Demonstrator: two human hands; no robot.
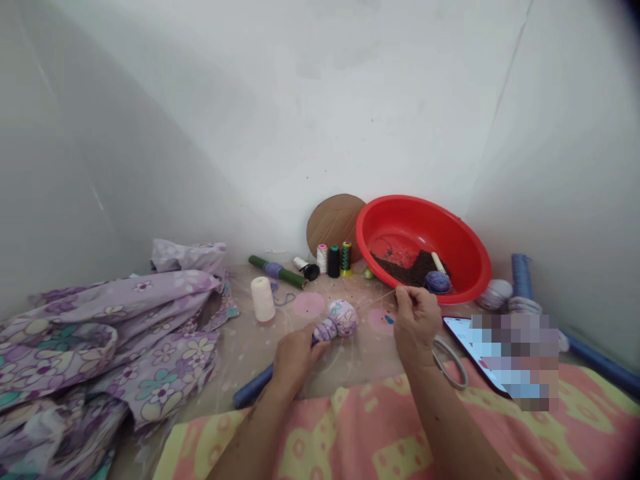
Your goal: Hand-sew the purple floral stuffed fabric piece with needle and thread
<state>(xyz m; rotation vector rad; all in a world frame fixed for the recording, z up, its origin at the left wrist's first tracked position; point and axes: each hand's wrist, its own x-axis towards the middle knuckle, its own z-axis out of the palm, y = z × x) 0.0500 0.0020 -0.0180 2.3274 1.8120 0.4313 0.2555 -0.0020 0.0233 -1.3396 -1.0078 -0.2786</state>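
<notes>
My left hand (294, 360) is closed around a blue-wrapped stick (255, 387) just below its round head (343, 317). Purple flowered cloth covers that head and is bound at the neck. To the right, my right hand (417, 319) pinches a thin, light thread (376, 299), which runs straight from the cloth head to my fingertips. Whether a needle is between those fingers is too small to tell. A grey bangle (453, 367) hangs at my right wrist.
A red basin (470, 247) leans at the back, holding dark material and purple yarn (438, 282). Thread spools (334, 261), a white cone (263, 300) and a green tube (287, 273) stand or lie nearby. Flowered cloth (165, 347) is heaped left; a phone (463, 333) lies right.
</notes>
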